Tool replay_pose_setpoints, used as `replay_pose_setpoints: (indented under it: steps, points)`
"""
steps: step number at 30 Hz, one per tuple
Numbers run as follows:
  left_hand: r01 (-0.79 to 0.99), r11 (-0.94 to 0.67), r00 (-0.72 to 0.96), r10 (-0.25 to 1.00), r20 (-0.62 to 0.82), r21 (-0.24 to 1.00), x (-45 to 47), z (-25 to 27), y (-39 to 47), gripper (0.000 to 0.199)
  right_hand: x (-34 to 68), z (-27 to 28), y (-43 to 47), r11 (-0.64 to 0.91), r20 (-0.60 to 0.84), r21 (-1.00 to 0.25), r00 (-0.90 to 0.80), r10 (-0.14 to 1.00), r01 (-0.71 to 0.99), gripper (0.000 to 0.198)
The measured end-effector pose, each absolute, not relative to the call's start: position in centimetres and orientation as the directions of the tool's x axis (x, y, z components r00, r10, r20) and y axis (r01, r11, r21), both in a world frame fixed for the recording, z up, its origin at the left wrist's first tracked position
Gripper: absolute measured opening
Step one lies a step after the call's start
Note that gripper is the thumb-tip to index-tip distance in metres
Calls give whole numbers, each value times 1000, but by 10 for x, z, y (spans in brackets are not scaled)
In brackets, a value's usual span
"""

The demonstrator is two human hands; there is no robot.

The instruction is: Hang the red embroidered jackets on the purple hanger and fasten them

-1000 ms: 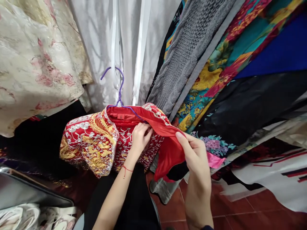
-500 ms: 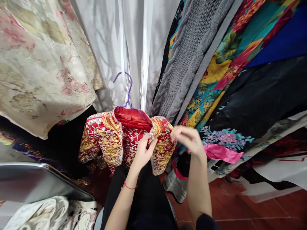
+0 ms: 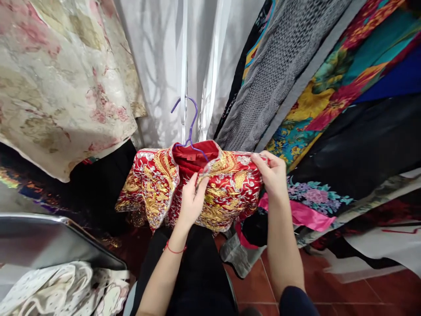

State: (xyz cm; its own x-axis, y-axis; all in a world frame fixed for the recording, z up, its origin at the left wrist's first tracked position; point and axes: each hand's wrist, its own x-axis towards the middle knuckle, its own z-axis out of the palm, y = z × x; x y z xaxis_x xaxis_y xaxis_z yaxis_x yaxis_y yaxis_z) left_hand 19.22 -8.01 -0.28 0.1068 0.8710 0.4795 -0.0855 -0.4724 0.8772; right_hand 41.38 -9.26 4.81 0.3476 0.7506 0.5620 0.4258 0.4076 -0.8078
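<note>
A red jacket [image 3: 217, 197] with gold and silver embroidery hangs in front of me on a purple hanger [image 3: 191, 127]. Its collar stands up around a red lining with a small size label. My left hand [image 3: 192, 199], a red string at the wrist, pinches the jacket's front edge just below the collar. At the shoulder and upper sleeve on the right, my right hand [image 3: 271, 171] grips the cloth between thumb and fingers. The hanger's hook passes by a white strap [image 3: 184, 66]; the jacket's lower part is partly hidden by my hands and its folds.
A cream floral garment [image 3: 66, 87] hangs at the left. To the right hang a grey cable-knit garment [image 3: 272, 74], a colourful floral cloth and a black garment [image 3: 362, 145] with pink trim. A metal-edged panel [image 3: 59, 239] and crumpled white cloth [image 3: 62, 289] are low left. Red floor tiles [image 3: 256, 285] show below.
My right hand has closed on the jacket's shoulder and drawn it out to the right, so the front spreads flatter. The left hand keeps its pinch near the collar. The view has shifted slightly.
</note>
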Motion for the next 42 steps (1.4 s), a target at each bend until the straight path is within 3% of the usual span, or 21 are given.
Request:
replay_pose_setpoints:
  steps: [2, 5, 10, 14, 17, 20, 24, 27, 29, 31, 33, 35, 37, 42]
  points:
    - [-88, -452, 19, 890, 456, 887, 188, -4, -77, 39, 405, 55, -115, 399, 678, -688, 341, 651, 606, 45]
    - [-31, -370, -22, 929, 370, 928, 181, -29, -74, 40, 392, 34, -141, 334, 743, -500, 199, 639, 799, 33]
    - [53, -298, -89, 949, 302, 953, 175, -69, -76, 46, 385, -20, -158, 304, 725, -347, 48, 687, 887, 22]
    - [75, -379, -194, 902, 387, 922, 170, -52, -74, 44, 375, -18, -164, 300, 872, -236, 66, 485, 924, 16]
    - [118, -349, -133, 922, 363, 930, 166, -45, -62, 42, 361, -16, -165, 265, 917, -176, 59, 395, 948, 18]
    - [213, -210, -65, 971, 228, 954, 159, -59, -58, 42, 354, -30, -162, 124, 891, -123, 54, 452, 985, 19]
    - [240, -185, 129, 979, 158, 953, 124, -59, -85, 41, 360, -42, -155, -98, 816, -277, 288, 502, 956, 45]
    - [251, -305, 254, 937, 241, 919, 84, -25, -99, 36, 360, -28, -146, -147, 803, -305, 337, 492, 941, 55]
    - [355, -466, 97, 880, 464, 810, 61, 2, -85, 30, 353, -14, -134, -80, 837, -212, 224, 499, 974, 53]
    - [585, -552, -30, 718, 696, 595, 45, 20, -54, 32, 342, -4, -116, 37, 855, -107, 73, 513, 994, 51]
    - [714, -582, 103, 638, 763, 390, 37, 28, -16, 39, 333, 0, -94, 134, 851, -61, -18, 525, 989, 43]
    - [731, -619, 265, 646, 716, 288, 34, 29, 13, 32, 329, 2, -72, 164, 849, -86, -13, 528, 983, 31]
    - [748, -613, 282, 639, 716, 253, 35, 30, 25, 36, 331, 4, -56, 168, 864, -144, 42, 502, 975, 29]
    - [797, -529, 68, 556, 828, 291, 49, 41, 13, 41, 338, 11, -44, 214, 917, -243, 152, 368, 946, 36]
